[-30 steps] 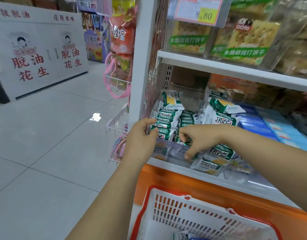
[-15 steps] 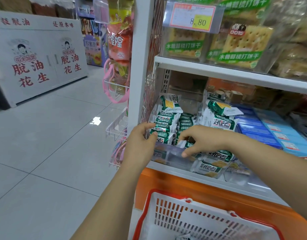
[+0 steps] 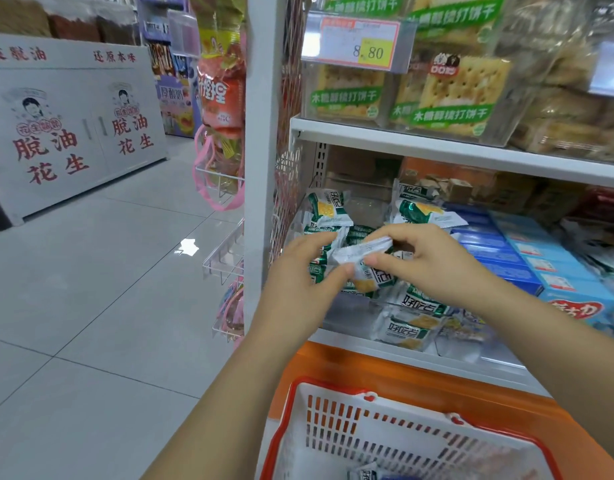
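Glossy grey floor tiles (image 3: pixel 91 323), white shelving (image 3: pixel 437 148), white cabinet (image 3: pixel 91 98).

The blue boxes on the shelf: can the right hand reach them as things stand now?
Probably yes: the blue boxes lie just beside the right hand on the same shelf, with nothing between. But both it and the left hand pinch a packet, so it must release first.

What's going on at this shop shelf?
A person is picking out snacks. The left hand and the right hand pinch one small snack packet between them, just above a clear bin of the same green and white packets on the lower shelf. A white shopping basket with a red rim sits right below, with what looks like a second packet lying in it. This one probably goes in next.
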Available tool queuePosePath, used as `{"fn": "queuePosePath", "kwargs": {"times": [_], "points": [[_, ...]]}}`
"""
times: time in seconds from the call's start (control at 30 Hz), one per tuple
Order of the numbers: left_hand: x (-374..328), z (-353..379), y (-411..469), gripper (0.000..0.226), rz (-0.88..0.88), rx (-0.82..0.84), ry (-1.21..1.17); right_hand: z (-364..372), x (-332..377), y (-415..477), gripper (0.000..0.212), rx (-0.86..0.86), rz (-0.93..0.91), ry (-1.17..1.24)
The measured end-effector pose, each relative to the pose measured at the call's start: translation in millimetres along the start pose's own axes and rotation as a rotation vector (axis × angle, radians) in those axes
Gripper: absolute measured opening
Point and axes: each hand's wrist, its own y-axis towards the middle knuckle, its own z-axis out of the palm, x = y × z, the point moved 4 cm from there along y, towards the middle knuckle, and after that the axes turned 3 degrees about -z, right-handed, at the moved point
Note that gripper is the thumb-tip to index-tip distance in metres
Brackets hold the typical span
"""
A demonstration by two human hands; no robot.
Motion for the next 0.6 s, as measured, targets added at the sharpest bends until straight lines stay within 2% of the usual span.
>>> {"fn": "queuePosePath", "kwargs": {"times": [0.1, 0.17, 0.27, 0.3, 0.43, 0.6], "points": [[-5.6, 8.0, -8.4, 0.035, -0.032, 0.131, -0.13, 0.1, 12.5, -13.9, 0.014, -0.009, -0.029, 0.089], [-8.0, 9.1, -12.5, 0.026, -0.042, 0.157, -0.21, -1.5, 16.0, -22.6, 0.019, -0.065, -0.019, 0.197], [-10.2, 7.1, -14.5, 0.022, -0.069, 0.18, -0.382, -4.4, 14.6, -36.7, 0.045, -0.104, 0.039, 0.276], [-10.9, 6.9, -15.1, 0.022, -0.087, 0.194, -0.44, -5.6, 14.0, -41.4, 0.047, -0.109, 0.048, 0.276], [-13.0, 10.6, -18.6, 0.022, -0.064, 0.231, -0.444, -14.7, 17.7, -55.4, 0.028, -0.193, 0.011, 0.068], [-21.6, 7.2, -19.7, 0.014, 0.007, 0.202, -0.462, -22.7, 24.2, -58.6, 0.029, -0.257, -0.159, -0.226]]}}
